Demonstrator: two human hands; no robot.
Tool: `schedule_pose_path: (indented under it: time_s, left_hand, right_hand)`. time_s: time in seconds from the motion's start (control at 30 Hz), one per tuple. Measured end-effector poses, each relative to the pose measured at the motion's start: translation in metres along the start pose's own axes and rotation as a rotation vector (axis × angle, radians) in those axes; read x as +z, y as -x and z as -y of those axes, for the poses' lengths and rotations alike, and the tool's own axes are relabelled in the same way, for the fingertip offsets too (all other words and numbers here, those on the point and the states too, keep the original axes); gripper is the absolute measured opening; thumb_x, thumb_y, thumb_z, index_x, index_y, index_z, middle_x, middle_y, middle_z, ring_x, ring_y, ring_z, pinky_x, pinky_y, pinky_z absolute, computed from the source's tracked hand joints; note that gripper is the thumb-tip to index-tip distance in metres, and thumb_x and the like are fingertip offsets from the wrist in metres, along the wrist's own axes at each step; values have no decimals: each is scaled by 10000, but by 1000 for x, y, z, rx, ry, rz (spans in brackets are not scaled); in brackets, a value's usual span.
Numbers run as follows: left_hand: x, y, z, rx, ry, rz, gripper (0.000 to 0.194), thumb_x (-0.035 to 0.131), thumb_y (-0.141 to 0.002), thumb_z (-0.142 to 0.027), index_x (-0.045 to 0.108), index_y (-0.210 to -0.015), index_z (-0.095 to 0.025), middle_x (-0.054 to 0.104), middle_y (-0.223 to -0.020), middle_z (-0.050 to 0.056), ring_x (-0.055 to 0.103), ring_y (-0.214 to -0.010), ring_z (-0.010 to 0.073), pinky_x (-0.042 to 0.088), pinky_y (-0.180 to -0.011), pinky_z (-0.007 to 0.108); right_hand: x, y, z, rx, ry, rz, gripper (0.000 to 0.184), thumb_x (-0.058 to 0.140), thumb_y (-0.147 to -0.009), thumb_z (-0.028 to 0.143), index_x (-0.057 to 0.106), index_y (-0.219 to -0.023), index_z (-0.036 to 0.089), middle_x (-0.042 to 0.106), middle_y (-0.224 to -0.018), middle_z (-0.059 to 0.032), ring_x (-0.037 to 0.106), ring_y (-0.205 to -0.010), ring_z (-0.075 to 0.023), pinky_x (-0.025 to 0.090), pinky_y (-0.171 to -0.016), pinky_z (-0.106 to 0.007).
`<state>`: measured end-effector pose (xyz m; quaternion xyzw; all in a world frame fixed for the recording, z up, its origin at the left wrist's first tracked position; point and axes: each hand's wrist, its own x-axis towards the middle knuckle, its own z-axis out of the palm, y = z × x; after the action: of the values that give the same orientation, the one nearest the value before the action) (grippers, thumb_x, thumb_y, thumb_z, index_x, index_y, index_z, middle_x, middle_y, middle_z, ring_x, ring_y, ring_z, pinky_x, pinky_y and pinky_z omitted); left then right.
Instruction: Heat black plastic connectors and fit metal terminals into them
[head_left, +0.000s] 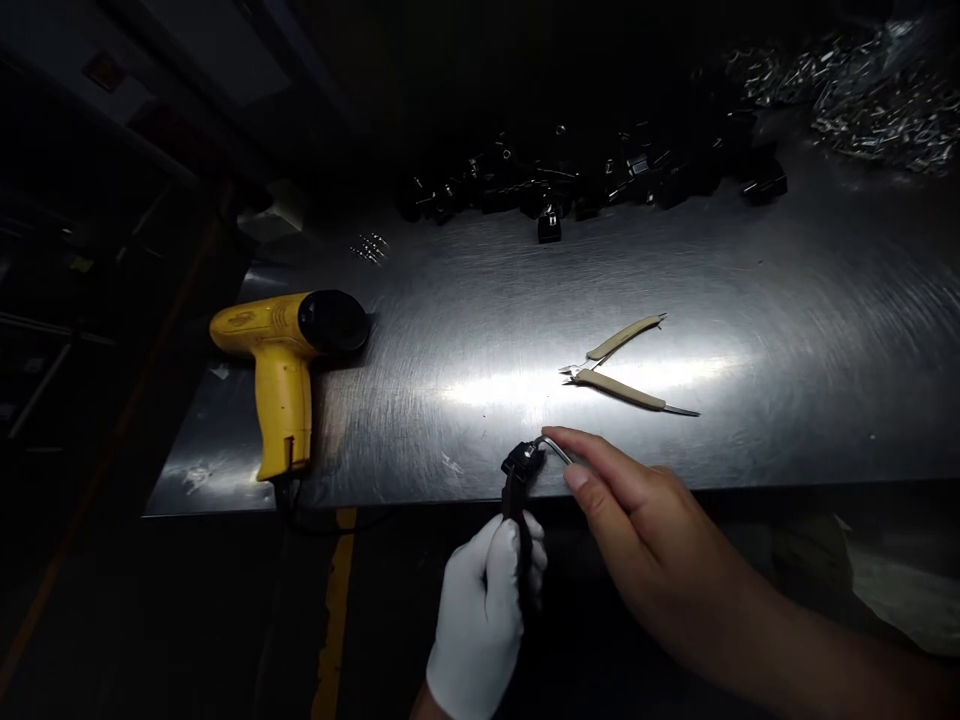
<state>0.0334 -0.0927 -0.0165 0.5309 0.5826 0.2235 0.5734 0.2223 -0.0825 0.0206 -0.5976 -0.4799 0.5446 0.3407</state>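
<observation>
Gripping a black plug [521, 465] by its dark cable [516, 500] in the gloved left hand [480, 610], fingers closed just below the plug, which sits over the front edge of a steel table [787, 300]. Bent metal pin [555, 449] sticks out of the plug toward the bare right hand [645, 530], thumb and forefinger in a narrow pinch at the pin's far end. Pliers [622, 365] with tan handles lie spread open on the table just beyond. Yellow heat gun [283, 360] lies well off to the left. Small pins [369, 248], a row of black plugs [585, 185] and a heap of metal bits [877, 100] lie along the far side.
</observation>
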Motion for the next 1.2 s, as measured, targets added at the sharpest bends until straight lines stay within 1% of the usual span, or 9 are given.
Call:
schedule_pose_path:
  time_s: [0.1, 0.17, 0.23, 0.3, 0.4, 0.57, 0.77, 0.93, 1.2]
  left_hand:
    - [3, 2, 1, -25, 25, -1, 435, 381, -1038, -450, 509, -716, -188, 584, -676, -4, 507, -568, 102, 398, -518, 228]
    - [5, 3, 2, -33, 46, -7, 450, 378, -1039, -449, 471, -683, -190, 575, -671, -4, 508, -569, 100, 405, -520, 226]
    - [7, 4, 3, -22, 57, -14, 440, 377, -1041, -444, 491, -700, -190, 564, -664, -8, 511, -569, 102, 417, -526, 227]
    - [9, 5, 3, 3, 50, -20, 426, 367, -1044, -437, 538, -743, -188, 563, -665, -7, 524, -582, 110, 442, -553, 234]
    - [12, 6, 4, 29, 39, -45, 429, 354, -1047, -434, 570, -772, -186, 569, -670, -4, 538, -594, 116, 460, -577, 239]
    - [17, 8, 3, 11, 74, -77, 422, 359, -1047, -440, 600, -812, -186, 570, -651, -14, 533, -578, 111, 450, -553, 226]
    - [21, 8, 4, -4, 116, -106, 422, 381, -1042, -445, 566, -765, -186, 569, -647, -21, 533, -579, 100, 431, -539, 210]
    - [23, 10, 9, -6, 106, -134, 439, 375, -1044, -447, 574, -758, -180, 585, -655, -18, 533, -597, 100, 424, -543, 210]
    - [25, 11, 12, 21, 84, -171, 426, 374, -1047, -430, 555, -752, -183, 615, -674, -17, 538, -602, 98, 422, -555, 210]
  right_hand:
    - [5, 4, -6, -55, -47, 4, 407, 406, -1060, 351, 504, -1454, 331, 598, -643, 42, 555, -508, -152, 494, -544, -328]
    - [8, 6, -10, -73, -47, -11, 430, 407, -1055, 326, 494, -1476, 304, 558, -592, 43, 506, -445, -150, 473, -500, -335]
    - [12, 8, -14, -82, -46, -33, 453, 398, -1051, 309, 474, -1498, 286, 500, -550, 51, 465, -411, -149, 445, -461, -335]
    - [16, 10, -17, -88, -61, -48, 467, 398, -1047, 288, 459, -1510, 284, 471, -545, 54, 456, -414, -149, 422, -438, -326]
    - [23, 11, -19, -104, -93, -72, 470, 416, -1038, 255, 466, -1503, 298, 502, -578, 47, 488, -446, -152, 447, -450, -323]
    - [31, 15, -23, -142, -94, -106, 508, 410, -1040, 218, 403, -1542, 295, 501, -565, 55, 498, -444, -150, 463, -450, -321]
    - [41, 17, -29, -191, -96, -155, 539, 408, -1027, 155, 377, -1558, 244, 499, -595, 50, 514, -477, -151, 506, -504, -323]
    - [54, 16, -37, -322, -116, -285, 533, 411, -1005, 95, 437, -1526, 204, 468, -582, 66, 469, -440, -114, 488, -463, -274]
    - [62, 15, -41, -329, -115, -313, 535, 430, -1005, 97, 428, -1531, 192, 496, -588, 62, 471, -438, -114, 470, -458, -278]
